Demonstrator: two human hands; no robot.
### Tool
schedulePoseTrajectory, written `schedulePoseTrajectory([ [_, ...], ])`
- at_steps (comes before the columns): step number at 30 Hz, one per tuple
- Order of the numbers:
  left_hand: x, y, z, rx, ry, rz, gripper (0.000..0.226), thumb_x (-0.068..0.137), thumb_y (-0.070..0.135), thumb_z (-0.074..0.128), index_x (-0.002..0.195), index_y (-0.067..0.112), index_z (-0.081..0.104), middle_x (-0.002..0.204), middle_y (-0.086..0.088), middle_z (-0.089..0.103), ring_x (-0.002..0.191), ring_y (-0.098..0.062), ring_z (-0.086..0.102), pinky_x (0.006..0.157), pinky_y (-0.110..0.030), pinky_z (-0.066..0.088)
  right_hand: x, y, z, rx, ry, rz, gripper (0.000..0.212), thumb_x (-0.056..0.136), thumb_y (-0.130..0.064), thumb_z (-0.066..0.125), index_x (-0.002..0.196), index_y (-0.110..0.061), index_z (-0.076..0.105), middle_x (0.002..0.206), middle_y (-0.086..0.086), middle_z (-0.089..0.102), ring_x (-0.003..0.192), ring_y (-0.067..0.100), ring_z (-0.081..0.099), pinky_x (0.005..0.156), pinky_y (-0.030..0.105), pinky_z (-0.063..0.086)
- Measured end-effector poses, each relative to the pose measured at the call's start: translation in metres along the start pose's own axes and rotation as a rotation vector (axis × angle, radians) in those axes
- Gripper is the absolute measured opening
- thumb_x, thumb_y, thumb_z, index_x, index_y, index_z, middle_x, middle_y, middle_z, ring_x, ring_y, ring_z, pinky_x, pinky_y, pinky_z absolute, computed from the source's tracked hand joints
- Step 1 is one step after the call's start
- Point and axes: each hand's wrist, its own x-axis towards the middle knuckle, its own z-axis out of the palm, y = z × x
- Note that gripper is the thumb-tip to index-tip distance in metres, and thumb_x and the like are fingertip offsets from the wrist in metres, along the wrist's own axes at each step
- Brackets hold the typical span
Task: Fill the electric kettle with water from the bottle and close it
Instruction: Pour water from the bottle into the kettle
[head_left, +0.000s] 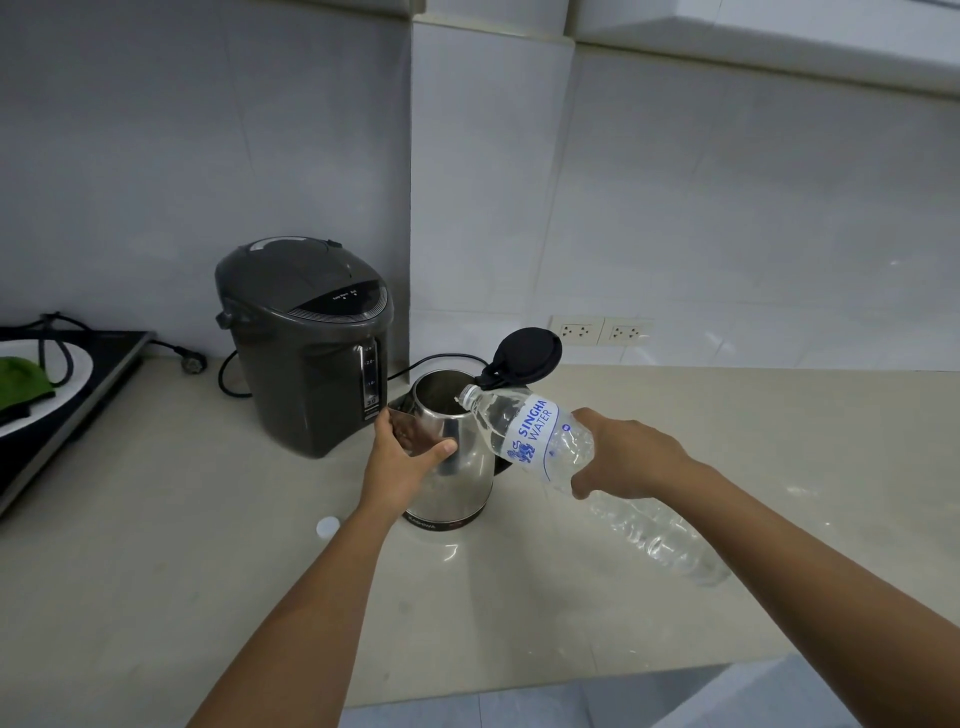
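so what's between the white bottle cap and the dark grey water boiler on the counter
Only bare counter lies between cap and boiler, per the head view.

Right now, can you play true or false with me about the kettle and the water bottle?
1. The kettle's lid is flipped open. True.
2. The bottle stands upright on the counter. False: the right hand holds it tilted, its mouth over the open kettle.
3. The left hand grips the steel kettle. True.
4. The bottle's cap is screwed on. False: the bottle's mouth is bare, and a small white cap lies on the counter to the left of the kettle.
5. The big dark grey water boiler is open too. False: its top is shut.
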Motion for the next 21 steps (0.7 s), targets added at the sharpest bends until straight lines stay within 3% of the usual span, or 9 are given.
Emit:
schedulePoseTrajectory([
  [6, -0.004, 0.004, -0.001, -0.005, -0.011, -0.015, 0.097, 0.072, 0.03, 0.085, 0.147, 0.016, 0.025, 0.115, 0.009, 0.054, 0.11, -0.01, 0.053, 0.091, -0.023, 0.039, 0.001, 0.001, 0.001, -0.002, -0.007, -0.005, 0.087, 0.069, -0.042, 0.075, 0.142, -0.036, 0.028, 0.098, -0.003, 0.059, 0.089, 0.024, 0.057, 0.069, 0.031, 0.045],
  [21, -0.004, 0.004, -0.002, 0.003, -0.005, -0.012, 0.094, 0.071, 0.03, 0.085, 0.145, 0.016, 0.029, 0.112, 0.01, 0.055, 0.109, -0.01, 0.053, 0.092, -0.023, 0.04, 0.001, 0.0, -0.009, -0.064, -0.012, -0.016, 0.089, 0.07, -0.042, 0.074, 0.144, -0.037, 0.026, 0.1, -0.003, 0.057, 0.09, 0.024, 0.057, 0.068, 0.03, 0.043],
])
